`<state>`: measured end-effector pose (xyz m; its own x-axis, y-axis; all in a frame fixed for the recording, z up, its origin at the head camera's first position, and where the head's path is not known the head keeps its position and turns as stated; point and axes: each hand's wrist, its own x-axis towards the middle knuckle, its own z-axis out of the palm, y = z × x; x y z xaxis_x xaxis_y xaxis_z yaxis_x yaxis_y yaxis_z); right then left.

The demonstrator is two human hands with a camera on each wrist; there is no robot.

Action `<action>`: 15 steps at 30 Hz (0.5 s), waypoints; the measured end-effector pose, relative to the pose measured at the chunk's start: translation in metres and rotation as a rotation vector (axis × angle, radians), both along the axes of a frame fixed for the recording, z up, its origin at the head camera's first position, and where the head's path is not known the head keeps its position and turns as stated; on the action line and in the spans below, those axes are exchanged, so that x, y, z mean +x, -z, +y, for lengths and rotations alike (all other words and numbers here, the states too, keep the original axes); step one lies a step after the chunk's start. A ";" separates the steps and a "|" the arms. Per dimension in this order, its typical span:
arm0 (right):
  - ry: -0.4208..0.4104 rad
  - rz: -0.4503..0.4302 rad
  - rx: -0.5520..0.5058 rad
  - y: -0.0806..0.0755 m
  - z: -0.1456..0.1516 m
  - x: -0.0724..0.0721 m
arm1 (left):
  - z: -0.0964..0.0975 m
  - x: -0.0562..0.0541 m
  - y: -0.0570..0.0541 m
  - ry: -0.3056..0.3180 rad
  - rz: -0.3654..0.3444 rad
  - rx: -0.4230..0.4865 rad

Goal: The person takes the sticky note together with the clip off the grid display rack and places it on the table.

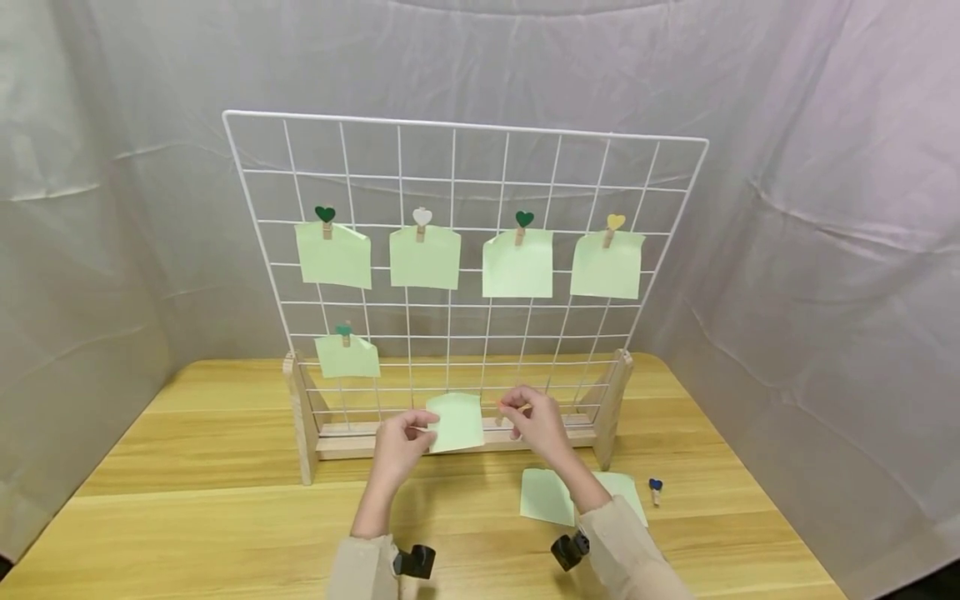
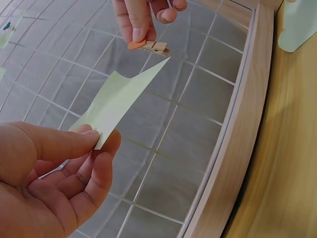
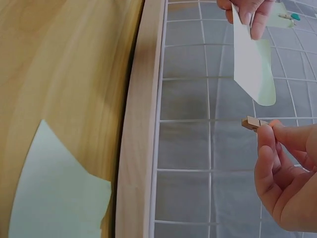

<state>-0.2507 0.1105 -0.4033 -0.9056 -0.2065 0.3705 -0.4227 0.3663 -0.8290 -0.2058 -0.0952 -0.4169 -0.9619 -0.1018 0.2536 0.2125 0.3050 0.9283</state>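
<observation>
My left hand (image 1: 401, 446) pinches a pale green paper note (image 1: 457, 422) by its left edge, in front of the lower part of the white wire grid (image 1: 465, 127). In the left wrist view the note (image 2: 111, 101) bends slightly between thumb and fingers. Just right of the note, my right hand (image 1: 537, 422) pinches a small wooden clothespin (image 3: 251, 122) with an orange top (image 2: 137, 45). Clothespin and note are apart. Several green notes hang on the grid from heart-topped clothespins, one of them a lone note (image 1: 347, 358) at lower left.
Two more green notes lie on the wooden table by my right forearm, the nearer-left note (image 1: 547, 496) partly under it in view. A clothespin with a blue heart (image 1: 656, 491) lies at their right. Wooden feet (image 1: 300, 425) hold the grid; grey cloth (image 1: 810, 275) hangs around.
</observation>
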 end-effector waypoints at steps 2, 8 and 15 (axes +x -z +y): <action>-0.001 -0.011 0.007 0.002 0.002 0.000 | 0.000 0.000 0.001 0.002 -0.003 0.001; 0.009 -0.022 0.031 0.008 0.005 0.000 | 0.002 0.002 0.006 0.014 -0.035 0.016; 0.025 -0.059 0.053 0.017 0.009 0.000 | 0.003 0.003 0.013 0.017 -0.038 0.021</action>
<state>-0.2506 0.1199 -0.4207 -0.9307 -0.2014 0.3054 -0.3637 0.4197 -0.8316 -0.2026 -0.0919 -0.4301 -0.9725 -0.0906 0.2147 0.1818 0.2816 0.9422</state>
